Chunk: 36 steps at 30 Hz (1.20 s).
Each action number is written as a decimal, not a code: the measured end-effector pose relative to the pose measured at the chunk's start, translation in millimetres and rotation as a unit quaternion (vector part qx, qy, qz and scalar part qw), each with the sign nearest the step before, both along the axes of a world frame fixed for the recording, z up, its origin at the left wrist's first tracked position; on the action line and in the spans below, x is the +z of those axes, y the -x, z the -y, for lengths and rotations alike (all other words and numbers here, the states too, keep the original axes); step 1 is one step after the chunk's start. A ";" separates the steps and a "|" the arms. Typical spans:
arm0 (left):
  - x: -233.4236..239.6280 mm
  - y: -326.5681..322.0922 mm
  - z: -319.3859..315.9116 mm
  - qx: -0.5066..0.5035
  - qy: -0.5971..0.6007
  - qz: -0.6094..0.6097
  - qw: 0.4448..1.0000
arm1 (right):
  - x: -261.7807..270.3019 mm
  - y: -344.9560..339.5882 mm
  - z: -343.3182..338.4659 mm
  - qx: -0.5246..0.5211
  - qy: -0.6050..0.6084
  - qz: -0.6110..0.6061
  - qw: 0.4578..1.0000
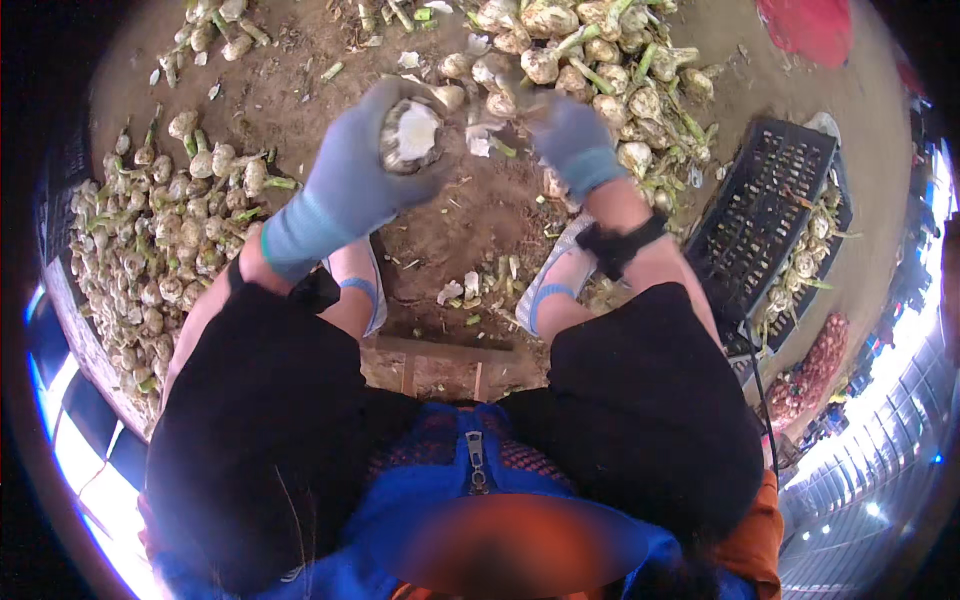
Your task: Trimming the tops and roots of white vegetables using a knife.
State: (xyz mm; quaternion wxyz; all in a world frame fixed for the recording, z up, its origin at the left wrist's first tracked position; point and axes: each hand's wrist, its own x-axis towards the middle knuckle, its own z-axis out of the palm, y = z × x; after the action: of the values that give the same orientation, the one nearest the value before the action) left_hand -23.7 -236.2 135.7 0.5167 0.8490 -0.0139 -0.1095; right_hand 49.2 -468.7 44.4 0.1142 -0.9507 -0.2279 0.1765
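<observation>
My left hand (pixel 352 161), in a grey-blue knit glove, is closed around a round garlic bulb (pixel 412 139) with a white face and a dirty, mottled rim. To its right, my right hand (pixel 574 139), gloved alike, is at the near left side of a heap of garlic bulbs (pixel 600 56). That hand is blurred, and whether its fingers hold anything cannot be made out. Several loose bulbs and a pale scrap of garlic skin (pixel 480 139) lie on the dirt floor between the two hands.
Trimmed garlic (pixel 180 247) is piled at the left. On the right, a black plastic crate (pixel 765 217) leans over another crate holding garlic. A red mesh sack (pixel 810 375) lies beyond. Cut stems and peel (pixel 480 289) litter the dirt between my feet, near a wooden edge (pixel 442 349).
</observation>
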 end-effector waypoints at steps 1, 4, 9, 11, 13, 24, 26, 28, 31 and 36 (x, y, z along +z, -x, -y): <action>16.3 4.3 0.2 0.042 0.011 -0.024 0.999 | -6.9 -10.8 23.9 -0.062 0.013 -0.025 0.998; -7.3 -4.4 -15.2 0.024 -0.045 0.020 0.998 | 24.3 4.3 37.1 -0.111 -0.048 0.012 0.993; -85.4 -11.7 -11.4 -0.297 -0.335 -0.074 0.891 | 68.7 6.7 -36.2 0.056 -0.072 -0.042 0.995; -133.0 14.2 -8.0 -0.313 -0.431 0.012 0.846 | 77.2 11.1 -55.0 0.113 -0.038 -0.067 0.991; -178.4 29.9 4.1 -0.332 -0.588 0.207 0.708 | 87.3 8.8 -69.7 0.172 0.023 -0.089 0.981; -13.8 -15.3 -104.7 -0.565 -0.547 -0.264 0.558 | 89.2 -21.5 16.7 0.013 0.210 -0.189 0.959; -7.5 -13.9 -107.4 -0.402 -0.482 -0.227 0.745 | 62.9 -9.8 9.5 0.061 0.075 -0.166 0.981; -51.7 -61.7 -106.5 -0.158 -0.355 -0.022 0.921 | 65.6 -6.4 -8.2 0.054 0.070 -0.158 0.983; -93.2 -151.2 -85.2 -0.007 -0.411 0.221 0.885 | 59.1 -7.6 -18.2 0.049 0.057 -0.173 0.982; -58.4 -222.2 -55.3 0.010 -0.369 0.013 0.929 | 67.4 -8.2 -4.9 0.030 0.060 -0.191 0.979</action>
State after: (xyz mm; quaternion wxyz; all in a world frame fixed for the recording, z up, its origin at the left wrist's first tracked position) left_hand 198.5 -180.9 77.3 0.1678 0.9812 0.0296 -0.0908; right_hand 57.4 -463.8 111.8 0.0936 -0.8973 -0.2192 0.3716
